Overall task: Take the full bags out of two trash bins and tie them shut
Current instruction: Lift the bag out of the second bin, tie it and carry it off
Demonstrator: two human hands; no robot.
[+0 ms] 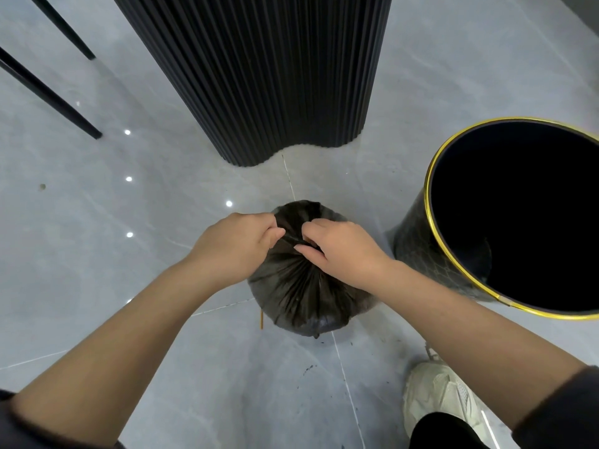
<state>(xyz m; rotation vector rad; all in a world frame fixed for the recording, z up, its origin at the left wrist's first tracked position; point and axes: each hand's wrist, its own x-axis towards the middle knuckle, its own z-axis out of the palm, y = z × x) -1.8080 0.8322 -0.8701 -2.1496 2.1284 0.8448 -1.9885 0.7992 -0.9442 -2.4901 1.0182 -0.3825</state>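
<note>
A full black trash bag (303, 280) stood on the grey tiled floor (129, 254), out of its bin, where two grout lines crossed near the middle of the floor in view; the black bin with the gold rim (431, 202) stood just beside it to the right, empty as far as its dark inside showed. A fluted black column (259, 76) rose beyond the bag, and a pale shoe (440, 396) rested near the lower right. Both hands worked at the gathered neck: the left hand (233, 244) was closed, pinching a strand of plastic between thumb and fingers, and the right hand (340, 251) pinched the other end, a short taut strip stretched between them. The step in hand seemed to be drawing the knot tight. To do it well, the pull should go level and outward, evenly on both sides, while the bag stayed seated on the floor so the pleats closed together beneath the knot; a jerk might tear the thin film, and pulling upward might tip the bag. Whether a first half-knot was already made could not be told. No second bin was in sight.
</note>
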